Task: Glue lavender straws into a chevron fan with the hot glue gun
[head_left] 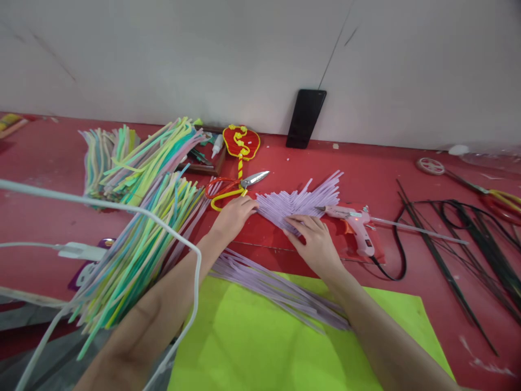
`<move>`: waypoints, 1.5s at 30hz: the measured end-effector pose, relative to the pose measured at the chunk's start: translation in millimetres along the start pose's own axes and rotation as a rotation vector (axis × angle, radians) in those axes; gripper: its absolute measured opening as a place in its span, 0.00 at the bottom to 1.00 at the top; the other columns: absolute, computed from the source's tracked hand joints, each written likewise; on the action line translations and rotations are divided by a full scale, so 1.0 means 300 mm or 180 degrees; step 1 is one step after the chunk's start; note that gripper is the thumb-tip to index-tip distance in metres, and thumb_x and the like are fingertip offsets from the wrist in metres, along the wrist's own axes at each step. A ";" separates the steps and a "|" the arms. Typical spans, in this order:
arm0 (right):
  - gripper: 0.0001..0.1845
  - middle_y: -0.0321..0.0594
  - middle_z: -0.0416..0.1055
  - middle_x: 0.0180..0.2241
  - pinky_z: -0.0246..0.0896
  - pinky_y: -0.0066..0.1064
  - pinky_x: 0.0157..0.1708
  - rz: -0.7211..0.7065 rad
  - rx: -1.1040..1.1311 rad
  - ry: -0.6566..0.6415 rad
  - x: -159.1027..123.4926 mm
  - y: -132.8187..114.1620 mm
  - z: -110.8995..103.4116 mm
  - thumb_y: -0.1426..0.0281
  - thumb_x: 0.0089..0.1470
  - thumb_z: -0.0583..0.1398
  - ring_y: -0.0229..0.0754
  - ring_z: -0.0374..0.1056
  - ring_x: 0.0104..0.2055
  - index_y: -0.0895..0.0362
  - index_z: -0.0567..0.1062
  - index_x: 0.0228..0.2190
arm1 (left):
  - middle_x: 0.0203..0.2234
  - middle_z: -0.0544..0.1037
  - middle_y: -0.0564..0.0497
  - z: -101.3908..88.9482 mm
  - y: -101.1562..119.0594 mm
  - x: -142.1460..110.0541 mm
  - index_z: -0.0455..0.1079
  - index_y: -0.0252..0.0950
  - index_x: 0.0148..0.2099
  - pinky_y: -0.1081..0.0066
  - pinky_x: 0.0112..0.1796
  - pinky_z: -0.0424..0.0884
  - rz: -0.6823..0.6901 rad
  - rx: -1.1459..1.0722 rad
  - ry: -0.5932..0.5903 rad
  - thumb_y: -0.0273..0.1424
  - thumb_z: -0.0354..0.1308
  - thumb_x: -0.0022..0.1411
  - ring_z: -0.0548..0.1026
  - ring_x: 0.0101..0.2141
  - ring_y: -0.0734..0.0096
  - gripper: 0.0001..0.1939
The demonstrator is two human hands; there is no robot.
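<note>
A V-shaped piece of lilac pipe cleaners [293,202], laid side by side like a leaf or wing, lies on the red table. At its left end my left hand [236,217] is closed, fingertips on the edge strands. My right hand [314,239] pinches the lower edge near the middle, thumb and fingers together. Just right of the piece lies a pink hot glue gun [360,228], its nozzle close to the strands and a clear glue stick in its back. Loose lilac pipe cleaners [268,288] lie below my hands, partly on a lime-green sheet [244,336].
Multicoloured pipe cleaners [142,250] pile up at left, behind a white cable [179,231]. Scissors [236,189] and a red-yellow ornament [241,142] lie beyond my left hand. A black phone [306,119] leans on the wall. Dark thin rods [448,271] and other scissors [500,196] lie right.
</note>
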State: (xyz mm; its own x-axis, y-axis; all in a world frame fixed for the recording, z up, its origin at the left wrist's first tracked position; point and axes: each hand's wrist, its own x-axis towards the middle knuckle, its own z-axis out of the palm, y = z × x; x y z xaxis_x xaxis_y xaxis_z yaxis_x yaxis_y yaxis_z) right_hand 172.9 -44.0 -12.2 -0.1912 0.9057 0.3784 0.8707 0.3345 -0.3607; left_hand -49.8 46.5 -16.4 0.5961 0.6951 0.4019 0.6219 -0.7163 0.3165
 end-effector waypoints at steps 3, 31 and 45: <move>0.15 0.45 0.73 0.44 0.60 0.43 0.46 -0.0016 -0.0006 0.0012 0.000 0.006 0.005 0.65 0.60 0.54 0.48 0.67 0.47 0.55 0.75 0.45 | 0.36 0.74 0.49 -0.001 0.000 0.000 0.69 0.35 0.42 0.65 0.43 0.70 -0.0021 -0.0005 -0.0015 0.24 0.52 0.65 0.73 0.39 0.67 0.06; 0.15 0.45 0.73 0.44 0.61 0.44 0.46 0.0032 0.0081 -0.0022 0.000 0.010 0.009 0.65 0.59 0.55 0.49 0.66 0.47 0.53 0.75 0.45 | 0.36 0.75 0.49 -0.001 0.003 0.002 0.69 0.34 0.42 0.66 0.42 0.71 -0.0093 0.0113 -0.0053 0.24 0.52 0.65 0.74 0.38 0.67 0.06; 0.15 0.44 0.73 0.45 0.61 0.46 0.45 0.0079 0.0128 -0.0047 0.000 0.006 0.007 0.65 0.60 0.54 0.49 0.67 0.47 0.51 0.75 0.46 | 0.47 0.75 0.45 -0.017 0.073 0.009 0.67 0.33 0.51 0.61 0.50 0.67 0.0036 0.0562 -0.0035 0.27 0.47 0.67 0.73 0.48 0.63 0.13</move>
State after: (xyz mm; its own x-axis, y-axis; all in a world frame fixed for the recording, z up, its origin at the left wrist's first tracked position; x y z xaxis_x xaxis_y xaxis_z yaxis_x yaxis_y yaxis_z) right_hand 173.4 -42.8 -14.8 -0.1768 0.9175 0.3564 0.8563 0.3219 -0.4039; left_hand -37.2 32.3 -4.1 0.6085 0.6883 0.3949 0.6940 -0.7029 0.1558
